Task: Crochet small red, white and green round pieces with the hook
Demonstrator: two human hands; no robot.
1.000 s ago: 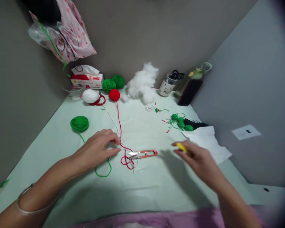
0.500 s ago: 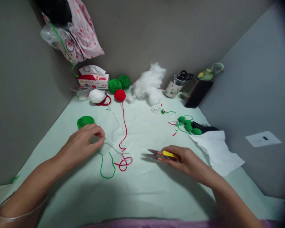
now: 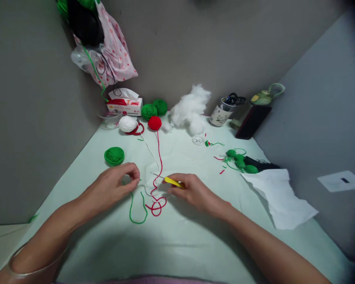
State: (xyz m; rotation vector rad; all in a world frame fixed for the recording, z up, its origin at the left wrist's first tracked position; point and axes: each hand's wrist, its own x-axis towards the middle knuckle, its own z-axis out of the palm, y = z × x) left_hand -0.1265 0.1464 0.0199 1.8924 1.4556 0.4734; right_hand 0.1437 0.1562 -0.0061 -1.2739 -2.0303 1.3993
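My left hand (image 3: 118, 183) is pinched, with a strand of white yarn (image 3: 148, 192) running from its fingertips. My right hand (image 3: 192, 191) is closed around a pair of thread snips (image 3: 174, 182) with a yellow handle; the blades point left over the yarn, towards my left fingers. Below them lie loops of red yarn (image 3: 156, 209) and a curved length of green yarn (image 3: 138, 223), partly hidden by my left hand. The red strand leads back to a red ball (image 3: 154, 123), the white one to a white ball (image 3: 128, 124).
Behind my left hand sits a green yarn ball (image 3: 114, 156). Along the back stand a tissue box (image 3: 126, 107), white stuffing (image 3: 192, 108), a pen cup (image 3: 223, 112) and a bottle (image 3: 262, 96) behind a dark phone-like slab (image 3: 253, 121). Small green pieces (image 3: 239, 161) and crumpled paper (image 3: 282, 197) lie right.
My right hand has moved left with the snips, bringing the blades over the white and red yarn near my left hand. The view has shifted slightly. My left hand keeps its pinch.
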